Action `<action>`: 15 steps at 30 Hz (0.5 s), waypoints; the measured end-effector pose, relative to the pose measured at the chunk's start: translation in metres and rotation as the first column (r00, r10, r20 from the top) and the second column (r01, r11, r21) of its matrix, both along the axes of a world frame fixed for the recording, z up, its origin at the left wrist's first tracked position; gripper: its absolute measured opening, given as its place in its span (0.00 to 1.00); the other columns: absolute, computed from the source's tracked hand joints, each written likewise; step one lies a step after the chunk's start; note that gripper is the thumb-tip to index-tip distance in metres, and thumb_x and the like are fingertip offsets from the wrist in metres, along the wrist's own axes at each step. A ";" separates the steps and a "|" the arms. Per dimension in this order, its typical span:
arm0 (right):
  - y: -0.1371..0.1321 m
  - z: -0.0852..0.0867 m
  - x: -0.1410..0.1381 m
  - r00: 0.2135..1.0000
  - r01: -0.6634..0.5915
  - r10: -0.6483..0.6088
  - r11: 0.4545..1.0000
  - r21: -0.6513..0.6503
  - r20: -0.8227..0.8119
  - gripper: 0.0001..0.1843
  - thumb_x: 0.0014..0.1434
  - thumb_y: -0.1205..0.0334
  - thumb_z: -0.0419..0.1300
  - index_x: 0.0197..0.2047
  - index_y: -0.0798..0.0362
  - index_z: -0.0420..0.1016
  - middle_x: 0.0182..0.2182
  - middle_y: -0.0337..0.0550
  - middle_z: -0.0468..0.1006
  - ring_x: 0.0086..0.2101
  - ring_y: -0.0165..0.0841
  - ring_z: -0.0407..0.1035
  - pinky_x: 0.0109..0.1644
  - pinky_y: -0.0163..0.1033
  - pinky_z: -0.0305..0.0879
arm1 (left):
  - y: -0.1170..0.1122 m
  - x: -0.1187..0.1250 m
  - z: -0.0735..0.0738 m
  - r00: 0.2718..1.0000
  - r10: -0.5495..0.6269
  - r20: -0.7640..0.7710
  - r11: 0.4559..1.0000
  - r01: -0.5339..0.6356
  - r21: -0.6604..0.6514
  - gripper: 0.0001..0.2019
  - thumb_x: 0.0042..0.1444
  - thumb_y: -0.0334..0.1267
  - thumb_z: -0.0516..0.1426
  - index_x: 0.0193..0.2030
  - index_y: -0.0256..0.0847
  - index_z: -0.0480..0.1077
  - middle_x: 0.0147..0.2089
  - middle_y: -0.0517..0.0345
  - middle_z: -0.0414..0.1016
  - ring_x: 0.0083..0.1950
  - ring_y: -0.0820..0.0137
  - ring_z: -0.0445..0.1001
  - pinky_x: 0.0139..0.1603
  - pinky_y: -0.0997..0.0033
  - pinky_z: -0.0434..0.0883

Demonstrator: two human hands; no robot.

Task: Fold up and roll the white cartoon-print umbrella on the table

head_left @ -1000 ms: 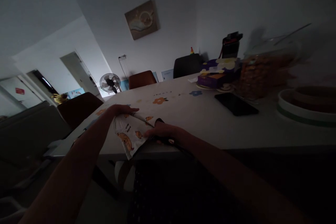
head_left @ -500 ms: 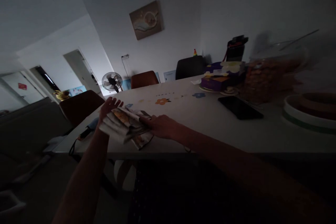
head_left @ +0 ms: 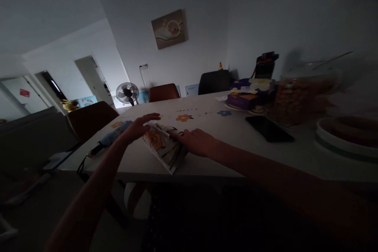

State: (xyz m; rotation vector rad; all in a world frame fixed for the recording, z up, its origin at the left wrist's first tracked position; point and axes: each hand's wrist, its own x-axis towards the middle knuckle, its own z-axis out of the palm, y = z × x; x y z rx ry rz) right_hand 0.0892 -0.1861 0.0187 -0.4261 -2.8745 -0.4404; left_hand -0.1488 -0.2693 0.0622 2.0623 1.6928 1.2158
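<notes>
A folded white cloth (head_left: 168, 147) with a yellow bear-like print and dark marks stands tilted near the table's front edge. My right hand (head_left: 196, 141) is closed on its upper right side, thumb and fingers pinching the fabric. At the upper left corner, my left hand (head_left: 141, 126) reaches over with fingers stretched out and thumb close to the cloth. Its fingertips point right, above the fabric. Beside my left forearm lies a folded blue umbrella (head_left: 113, 134) with a dark handle and strap.
On the white table (head_left: 218, 157) at right lie a black phone (head_left: 269, 128), purple boxes (head_left: 243, 100), a large clear jar (head_left: 298, 98) and round rolls or rings (head_left: 345, 141). Chairs (head_left: 163, 92) stand around the far and left sides. A fan (head_left: 127, 93) is behind.
The cloth has turned from a flat, layered bundle to a more upright, pointed shape and moved right. My left hand has moved right, over its top edge. My right hand keeps its grip.
</notes>
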 end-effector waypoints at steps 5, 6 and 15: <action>-0.002 -0.010 0.009 1.000 0.015 -0.016 0.998 -0.063 -0.019 0.38 0.58 0.68 0.49 0.68 0.45 0.35 0.36 0.53 0.73 0.26 0.36 0.69 0.30 0.38 0.59 | 0.013 0.003 -0.010 0.986 -0.119 -0.113 0.978 0.097 -0.186 0.17 0.42 0.33 0.57 0.41 0.46 0.76 0.49 0.54 0.75 0.51 0.60 0.71 0.52 0.60 0.65; -0.002 -0.012 0.010 0.999 0.025 -0.027 0.996 -0.089 -0.022 0.39 0.58 0.68 0.49 0.68 0.45 0.35 0.36 0.53 0.73 0.26 0.37 0.70 0.29 0.38 0.59 | 0.013 0.004 -0.011 0.987 -0.111 -0.115 0.977 0.087 -0.195 0.15 0.43 0.35 0.57 0.40 0.46 0.76 0.46 0.55 0.76 0.48 0.61 0.73 0.51 0.60 0.66; 0.010 -0.022 0.015 0.990 -0.009 -0.046 0.925 -0.379 -0.136 0.37 0.58 0.61 0.51 0.67 0.43 0.39 0.43 0.50 0.74 0.38 0.41 0.71 0.35 0.38 0.59 | -0.013 0.025 -0.020 0.922 -0.101 -0.373 0.994 0.081 -0.069 0.08 0.53 0.38 0.55 0.36 0.48 0.75 0.46 0.59 0.77 0.54 0.65 0.70 0.64 0.53 0.47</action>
